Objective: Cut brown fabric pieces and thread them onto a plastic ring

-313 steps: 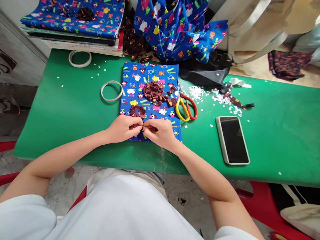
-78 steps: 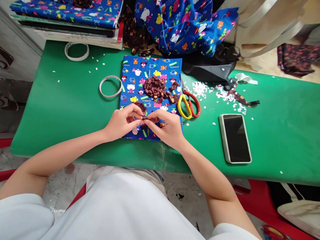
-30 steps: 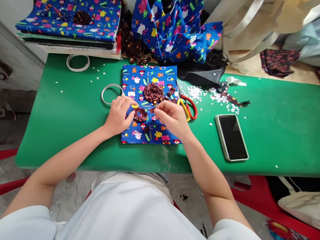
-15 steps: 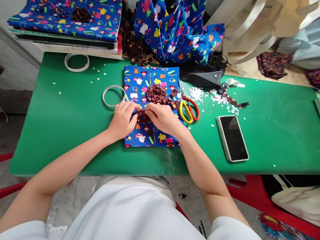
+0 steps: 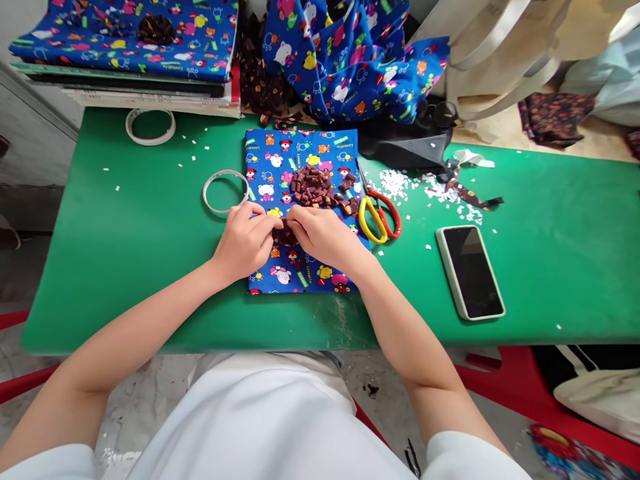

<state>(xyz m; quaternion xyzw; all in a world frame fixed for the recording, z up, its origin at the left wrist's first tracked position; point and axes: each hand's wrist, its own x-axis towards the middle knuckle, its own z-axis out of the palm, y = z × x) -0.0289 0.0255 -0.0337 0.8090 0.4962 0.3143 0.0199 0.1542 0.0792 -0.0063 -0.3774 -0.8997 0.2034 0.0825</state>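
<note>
- the left hand (image 5: 246, 240) and the right hand (image 5: 323, 235) meet over a small cluster of dark brown folded ribbon pieces (image 5: 286, 235); both grips are pinched together on it, fingertips touching across its top.
- the cluster lies on a flat rectangle of blue cartoon-print fabric (image 5: 300, 273), in the middle of that cloth and towards the near edge of the green desk (image 5: 125, 267).
- judged from its look, the cluster is very light, soft and springy; the folds would likely crush or pull apart under a hard squeeze, so a gentle pinch at its rim, with one hand steadying the centre, seems the safest hold.
- a loose heap of the same brown ribbon bits (image 5: 313, 187) sits just beyond the hands on the cloth; the bits look apt to scatter at a nudge.
- yellow-and-red handled scissors (image 5: 377, 213) lie at the cloth's right edge, blades pointing to the far edge.
- a thin white tape ring (image 5: 225, 192) rests just left of the cloth; a second white ring (image 5: 150, 127) lies near the far left corner.
- a dark smartphone in a pale case (image 5: 470, 272) lies well apart to the right.
- white paper scraps (image 5: 395, 183) dot the smooth desk; more blue print cloth is heaped at the far edge.
</note>
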